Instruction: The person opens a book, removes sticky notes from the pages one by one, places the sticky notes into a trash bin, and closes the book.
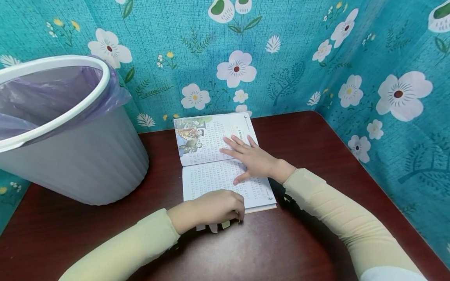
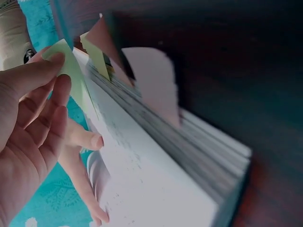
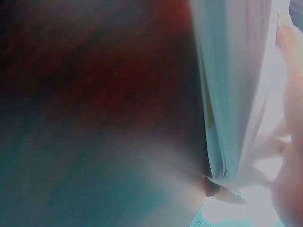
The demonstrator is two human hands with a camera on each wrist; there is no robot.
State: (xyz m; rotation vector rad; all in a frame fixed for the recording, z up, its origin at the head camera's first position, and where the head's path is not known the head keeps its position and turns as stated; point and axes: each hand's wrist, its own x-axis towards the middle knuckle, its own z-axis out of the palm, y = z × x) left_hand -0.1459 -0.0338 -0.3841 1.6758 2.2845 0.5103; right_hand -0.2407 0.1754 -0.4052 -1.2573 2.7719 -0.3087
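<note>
An open book (image 1: 202, 179) lies on the dark red-brown table (image 1: 299, 238), its fold running from left to right, so that one page is far from the person and the other near. The right hand (image 1: 258, 159) rests on the right part of the book with its fingers spread; the fingers reach over the far page and the thumb lies on the near page. The left hand (image 1: 214, 205) is at the book's near edge, nearer the person than the right hand and to its left. Its thumb and fingers pinch a pale green paper tab (image 2: 75, 80), which reaches down to the edge of the page; whether it is stuck there I cannot tell. Beside it, a pinkish white tab (image 2: 154, 82), a yellow-green tab (image 2: 97, 56) and a brownish tab (image 2: 105, 40) stick out from between the pages. The far page carries a coloured drawing (image 1: 190, 134) at its left, and both pages bear small print. To the left of the book, well apart from the right hand, a grey bin (image 1: 102, 160) with a purple bag (image 1: 49, 91) stands on the table. A teal flowered cloth (image 1: 295, 43) hangs behind.
</note>
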